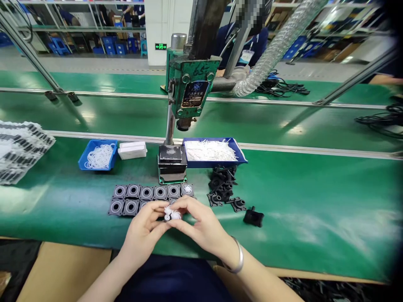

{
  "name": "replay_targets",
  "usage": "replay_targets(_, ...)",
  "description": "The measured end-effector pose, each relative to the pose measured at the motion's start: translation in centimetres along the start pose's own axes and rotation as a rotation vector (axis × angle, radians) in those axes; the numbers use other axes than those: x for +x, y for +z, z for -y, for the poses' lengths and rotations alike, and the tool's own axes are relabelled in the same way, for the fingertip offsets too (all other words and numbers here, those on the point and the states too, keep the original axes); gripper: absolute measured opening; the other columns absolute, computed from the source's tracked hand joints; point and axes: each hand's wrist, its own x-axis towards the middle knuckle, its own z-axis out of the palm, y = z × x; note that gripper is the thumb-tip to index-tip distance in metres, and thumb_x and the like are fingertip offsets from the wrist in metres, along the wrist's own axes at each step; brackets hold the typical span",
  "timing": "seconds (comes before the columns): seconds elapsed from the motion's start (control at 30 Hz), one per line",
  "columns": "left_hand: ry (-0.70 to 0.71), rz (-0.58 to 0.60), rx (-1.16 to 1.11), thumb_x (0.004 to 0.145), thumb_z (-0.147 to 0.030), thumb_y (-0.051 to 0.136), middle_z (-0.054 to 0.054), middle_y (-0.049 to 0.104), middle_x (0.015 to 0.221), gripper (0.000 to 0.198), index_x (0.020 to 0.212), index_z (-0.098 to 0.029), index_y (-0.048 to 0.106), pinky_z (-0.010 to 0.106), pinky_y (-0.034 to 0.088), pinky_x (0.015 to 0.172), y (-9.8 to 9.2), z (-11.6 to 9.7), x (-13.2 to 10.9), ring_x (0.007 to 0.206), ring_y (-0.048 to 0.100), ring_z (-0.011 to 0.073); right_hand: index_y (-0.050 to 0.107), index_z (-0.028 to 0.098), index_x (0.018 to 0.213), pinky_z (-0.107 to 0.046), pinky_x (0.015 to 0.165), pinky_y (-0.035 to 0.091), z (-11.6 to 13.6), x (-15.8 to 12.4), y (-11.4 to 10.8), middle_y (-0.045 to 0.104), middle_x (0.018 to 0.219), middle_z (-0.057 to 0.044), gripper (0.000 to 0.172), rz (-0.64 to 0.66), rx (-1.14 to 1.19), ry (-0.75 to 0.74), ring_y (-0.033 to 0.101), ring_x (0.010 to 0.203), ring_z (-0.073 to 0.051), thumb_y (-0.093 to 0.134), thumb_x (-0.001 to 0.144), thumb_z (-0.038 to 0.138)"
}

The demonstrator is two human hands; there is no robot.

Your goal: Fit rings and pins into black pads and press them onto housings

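Observation:
My left hand (145,228) and my right hand (203,224) meet over the front of the bench. Small white impellers (175,214) with curved fins are pinched among the fingertips of both hands, and their exact number is partly hidden. Just beyond the fingers lie two rows of square black housings (131,207) with pale rings around round holes. One housing at the right end of the far row carries a white impeller (187,189). My hands cover part of the near row.
A press (195,90) stands behind the housings on its metal base (172,163). Blue bins hold white rings (100,157) and thin white pieces (210,151). Black flanged parts (222,184) are heaped at right, one (253,217) apart. A white stack (132,150) sits at left.

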Motion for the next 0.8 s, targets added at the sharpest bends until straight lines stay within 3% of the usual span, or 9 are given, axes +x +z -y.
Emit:
replay_targets(0.2, 0.0, -0.003, -0.02, 0.087, -0.024, 0.068, 0.006, 0.067, 0.11, 0.03, 0.117, -0.022, 0.062, 0.033, 0.063, 0.084, -0.6, 0.1, -0.1, 0.104, 0.069, 0.0213, 0.061, 0.021, 0.102, -0.026, 0.073, 0.055, -0.7, 0.6, -1.0, 0.067, 0.094, -0.003, 0.012, -0.013, 0.137, 0.109, 0.065, 0.081, -0.014, 0.065, 0.093, 0.029)
replay_targets(0.3, -0.017, -0.06, -0.063, 0.088, -0.025, 0.068, 0.005, 0.067, 0.107, 0.032, 0.119, -0.022, 0.06, 0.031, 0.063, 0.081, -0.7, 0.0, 0.2, 0.102, 0.07, 0.0214, 0.06, 0.021, 0.098, -0.028, 0.076, 0.055, -1.6, 1.7, -1.7, 0.067, 0.096, -0.005, 0.007, -0.172, 0.019, 0.06, 0.066, 0.086, -0.016, 0.062, 0.095, 0.027)
replay_targets(0.37, -0.026, -0.122, -0.105, 0.087, -0.027, 0.069, 0.005, 0.067, 0.105, 0.033, 0.117, -0.021, 0.06, 0.029, 0.063, 0.079, -1.0, -0.1, 0.5, 0.102, 0.071, 0.0218, 0.059, 0.021, 0.098, -0.03, 0.077, 0.055, -2.7, 2.4, -1.9, 0.067, 0.098, -0.005, 0.005, -0.209, -0.141, 0.009, 0.064, 0.086, -0.016, 0.061, 0.096, 0.025)
replay_targets(0.5, -0.021, -0.177, -0.122, 0.085, -0.029, 0.072, 0.004, 0.067, 0.104, 0.034, 0.116, -0.021, 0.061, 0.028, 0.062, 0.08, -1.5, -0.3, 0.7, 0.101, 0.072, 0.0218, 0.057, 0.02, 0.103, -0.035, 0.078, 0.056, -4.6, 3.5, -1.7, 0.066, 0.096, -0.007, 0.006, -0.088, -0.424, -0.115, 0.064, 0.085, -0.019, 0.058, 0.097, 0.022)
replay_targets(0.6, -0.02, -0.156, -0.118, 0.086, -0.028, 0.071, 0.004, 0.066, 0.105, 0.035, 0.118, -0.022, 0.06, 0.028, 0.061, 0.084, -1.7, -0.2, 0.5, 0.103, 0.072, 0.0207, 0.057, 0.018, 0.107, -0.044, 0.088, 0.055, -4.3, 3.7, -1.8, 0.066, 0.106, -0.012, 0.014, 0.014, -0.541, -0.199, 0.062, 0.1, -0.025, 0.06, 0.096, 0.026)
replay_targets(0.7, 0.0, -0.137, -0.08, 0.085, -0.025, 0.07, 0.002, 0.064, 0.1, 0.038, 0.121, -0.023, 0.059, 0.027, 0.06, 0.085, -1.4, 0.0, 0.4, 0.1, 0.071, 0.0182, 0.056, 0.019, 0.119, -0.047, 0.099, 0.051, -2.4, 3.5, -2.1, 0.061, 0.122, -0.014, 0.033, 0.017, -0.467, -0.183, 0.058, 0.114, -0.027, 0.066, 0.092, 0.034)
replay_targets(0.8, 0.014, -0.086, 0.01, 0.085, -0.023, 0.069, 0.0, 0.065, 0.094, 0.04, 0.122, -0.024, 0.058, 0.026, 0.06, 0.082, -0.9, 0.3, 0.3, 0.095, 0.071, 0.0163, 0.057, 0.022, 0.121, -0.035, 0.087, 0.056, -0.6, 3.0, -1.9, 0.065, 0.111, -0.009, 0.035, 0.133, -0.217, -0.106, 0.063, 0.099, -0.02, 0.067, 0.092, 0.037)
